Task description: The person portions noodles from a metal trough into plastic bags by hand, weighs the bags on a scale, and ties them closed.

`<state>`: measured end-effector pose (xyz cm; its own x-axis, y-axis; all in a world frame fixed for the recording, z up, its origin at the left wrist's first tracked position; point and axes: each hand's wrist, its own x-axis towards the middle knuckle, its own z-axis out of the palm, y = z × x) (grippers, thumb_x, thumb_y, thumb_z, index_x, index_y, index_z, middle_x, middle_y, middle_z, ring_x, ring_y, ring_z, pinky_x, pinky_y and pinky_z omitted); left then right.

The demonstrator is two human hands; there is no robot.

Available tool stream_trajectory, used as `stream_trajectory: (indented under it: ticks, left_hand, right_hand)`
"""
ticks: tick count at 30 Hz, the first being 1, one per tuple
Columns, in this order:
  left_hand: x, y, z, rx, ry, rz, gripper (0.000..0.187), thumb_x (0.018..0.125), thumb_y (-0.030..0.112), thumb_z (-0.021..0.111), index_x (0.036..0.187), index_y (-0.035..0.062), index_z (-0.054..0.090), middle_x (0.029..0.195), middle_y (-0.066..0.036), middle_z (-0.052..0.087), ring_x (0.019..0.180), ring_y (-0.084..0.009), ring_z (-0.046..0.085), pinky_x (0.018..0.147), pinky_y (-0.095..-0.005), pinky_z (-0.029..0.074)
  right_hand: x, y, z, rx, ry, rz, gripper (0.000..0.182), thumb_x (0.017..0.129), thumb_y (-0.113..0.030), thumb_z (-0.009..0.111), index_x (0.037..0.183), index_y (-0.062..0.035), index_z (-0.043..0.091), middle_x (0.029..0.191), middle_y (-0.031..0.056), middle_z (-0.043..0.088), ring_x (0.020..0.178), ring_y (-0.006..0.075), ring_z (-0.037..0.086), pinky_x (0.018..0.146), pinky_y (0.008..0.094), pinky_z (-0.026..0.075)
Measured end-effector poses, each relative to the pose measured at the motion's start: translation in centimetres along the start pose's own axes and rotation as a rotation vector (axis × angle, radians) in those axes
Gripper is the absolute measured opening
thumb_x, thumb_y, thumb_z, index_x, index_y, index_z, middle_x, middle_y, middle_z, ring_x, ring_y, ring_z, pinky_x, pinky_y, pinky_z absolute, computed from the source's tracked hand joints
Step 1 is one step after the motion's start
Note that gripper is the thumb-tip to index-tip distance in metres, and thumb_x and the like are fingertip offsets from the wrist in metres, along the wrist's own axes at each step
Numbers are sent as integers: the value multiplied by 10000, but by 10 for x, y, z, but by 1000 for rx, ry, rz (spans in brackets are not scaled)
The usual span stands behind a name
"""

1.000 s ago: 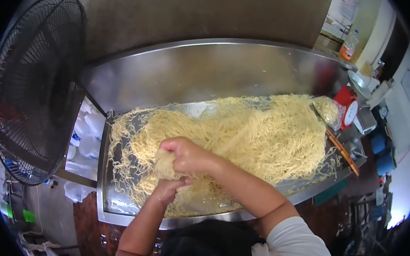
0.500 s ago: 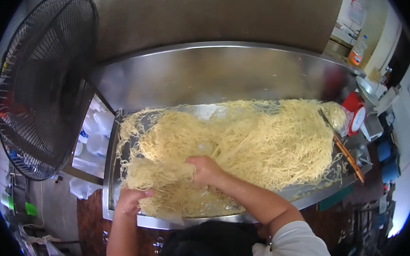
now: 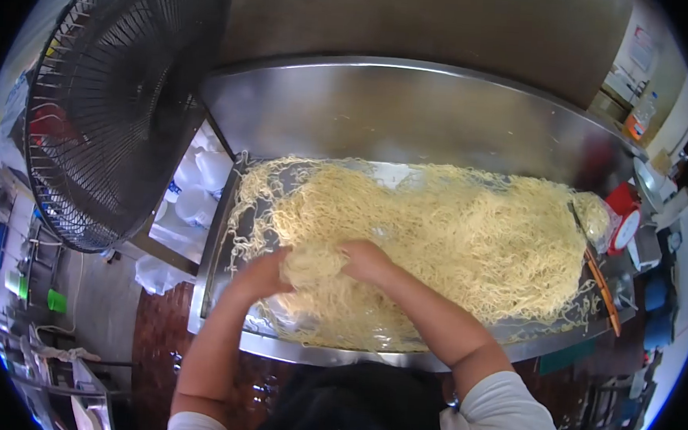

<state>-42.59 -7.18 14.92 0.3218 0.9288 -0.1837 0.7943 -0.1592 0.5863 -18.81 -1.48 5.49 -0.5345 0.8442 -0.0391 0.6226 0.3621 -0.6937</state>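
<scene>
A broad heap of thin yellow noodles (image 3: 508,241) covers most of a steel-topped table (image 3: 323,356). Between my two hands is a loose clump of noodles (image 3: 315,267), low over the left part of the heap. My left hand (image 3: 265,276) grips the clump from its left side, fingers curled and partly sunk in the strands. From the right, my right hand (image 3: 366,261) closes on the same clump, its fingertips hidden among noodles. Loose strands lie scattered along the table's left end.
A large black fan (image 3: 130,99) stands at the left, near white plastic containers (image 3: 196,206). At the right end are a bagged portion of noodles (image 3: 593,217), a red scale (image 3: 621,216) and a long wooden-handled tool (image 3: 603,292). A steel backsplash (image 3: 413,117) rises behind.
My left hand has moved up and right from the table's front edge, carrying noodles inward. Both hands are now closer together, farther over the heap. The camera view has shifted slightly.
</scene>
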Motion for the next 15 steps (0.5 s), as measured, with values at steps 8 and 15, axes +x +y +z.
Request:
stream_trajectory:
  ticks: [8, 15]
  left_hand:
    - [-20, 18, 51, -574, 581, 28, 278, 890, -18, 500, 1144, 34, 600, 891, -45, 652, 771, -77, 582, 683, -216, 463]
    - [-40, -14, 44, -917, 640, -110, 172, 918, 57, 529, 1048, 27, 638, 863, -35, 642, 702, -54, 537, 629, -190, 415]
  right_hand:
    - [-7, -103, 45, 426, 21, -107, 280, 746, -141, 641, 1008, -44, 638, 965, 169, 656, 897, 303, 634, 813, 405, 486]
    - [40, -122, 50, -320, -849, -302, 312, 767, -209, 605, 1049, -89, 662, 1057, 151, 657, 952, 299, 633, 795, 395, 492]
